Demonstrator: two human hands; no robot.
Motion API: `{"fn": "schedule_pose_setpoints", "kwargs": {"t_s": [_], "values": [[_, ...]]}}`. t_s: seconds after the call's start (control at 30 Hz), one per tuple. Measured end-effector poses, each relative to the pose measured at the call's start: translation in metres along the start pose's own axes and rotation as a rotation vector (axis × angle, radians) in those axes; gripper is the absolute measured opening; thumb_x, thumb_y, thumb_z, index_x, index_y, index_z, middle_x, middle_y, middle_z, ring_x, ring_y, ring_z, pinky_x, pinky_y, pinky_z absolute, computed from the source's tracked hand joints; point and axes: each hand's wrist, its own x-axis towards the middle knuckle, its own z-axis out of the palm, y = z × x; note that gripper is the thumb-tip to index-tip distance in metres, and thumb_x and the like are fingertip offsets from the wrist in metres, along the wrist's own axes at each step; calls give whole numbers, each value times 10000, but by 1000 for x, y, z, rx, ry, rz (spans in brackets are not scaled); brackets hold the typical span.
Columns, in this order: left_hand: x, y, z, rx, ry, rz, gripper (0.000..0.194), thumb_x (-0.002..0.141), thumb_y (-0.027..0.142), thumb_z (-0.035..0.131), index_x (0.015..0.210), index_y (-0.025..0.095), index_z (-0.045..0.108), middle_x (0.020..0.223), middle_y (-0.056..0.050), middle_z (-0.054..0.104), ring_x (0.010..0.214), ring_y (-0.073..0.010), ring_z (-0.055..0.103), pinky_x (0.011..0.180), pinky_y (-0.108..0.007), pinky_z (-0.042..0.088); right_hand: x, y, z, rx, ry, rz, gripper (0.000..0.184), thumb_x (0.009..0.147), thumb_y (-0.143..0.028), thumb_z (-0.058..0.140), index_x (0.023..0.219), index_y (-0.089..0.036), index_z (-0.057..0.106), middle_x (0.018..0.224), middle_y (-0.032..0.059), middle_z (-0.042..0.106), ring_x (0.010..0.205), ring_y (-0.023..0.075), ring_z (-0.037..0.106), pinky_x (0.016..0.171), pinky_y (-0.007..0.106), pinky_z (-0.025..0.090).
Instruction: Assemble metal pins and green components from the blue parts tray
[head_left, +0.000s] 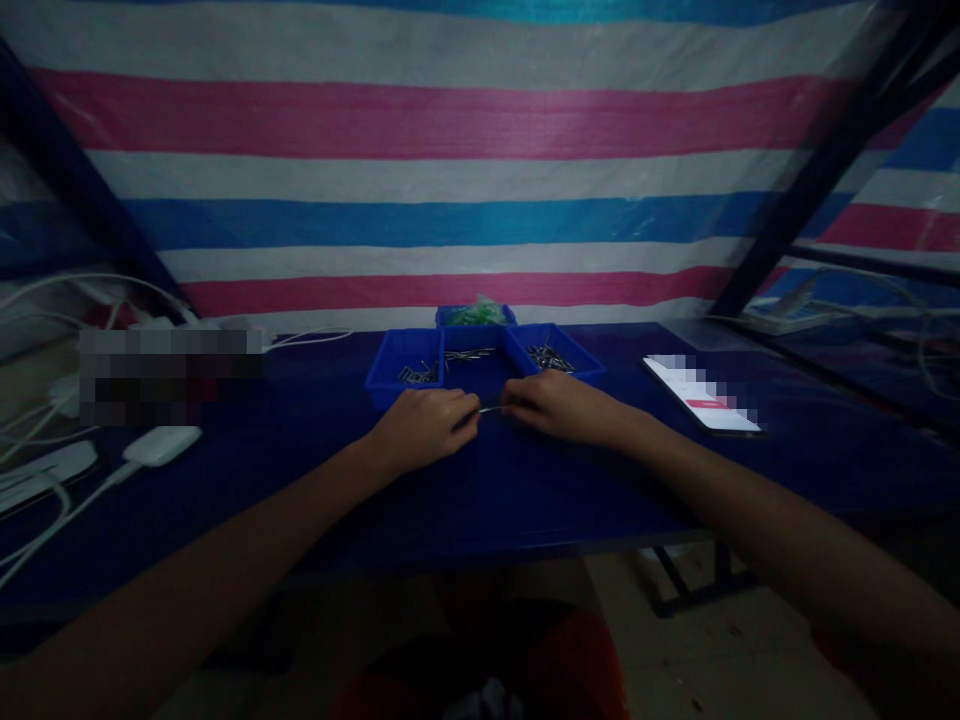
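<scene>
Between my two hands runs a thin, shiny metal rod (490, 409), held level just above the blue table. Its left end is in the closed fingers of my left hand (431, 425). My right hand (551, 402) pinches the other end, and both tips of the piece are hidden by fingers. Behind my left hand is a blue bin (381, 362) with small metal pins (420, 374) in it. Another blue bin (585, 358), behind my right hand, contains more small metal pieces (550, 357). Several thin metal rods (469, 354) lie between the two bins.
A third blue bin (442, 317) at the back holds green plastic bags (480, 313). To the right lies a lit phone (701, 395). White cables and a white charger (161, 446) occupy the left side. The blue table (480, 510) ends at a striped sheet (450, 180).
</scene>
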Motion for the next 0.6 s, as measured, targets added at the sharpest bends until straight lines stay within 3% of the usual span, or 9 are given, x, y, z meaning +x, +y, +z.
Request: {"fn": "schedule_pose_setpoints", "kwargs": {"t_s": [0.27,0.6], "values": [[1,0,1,-22,-116,-47,160,820,265,418,756,186,541,634,26,570,563,-112,520,490,-227,296,0,-6,-3,56,21,-59,187,864,-235,404,934,-148,554,832,55,629,721,132,561,644,249,378],[1,-1,1,-78,-74,-55,196,846,269,394,874,192,573,760,6,618,663,-117,571,547,-223,360,0,-4,-5,34,77,-41,165,826,-199,425,907,-151,561,856,50,618,767,140,543,685,265,376]]}}
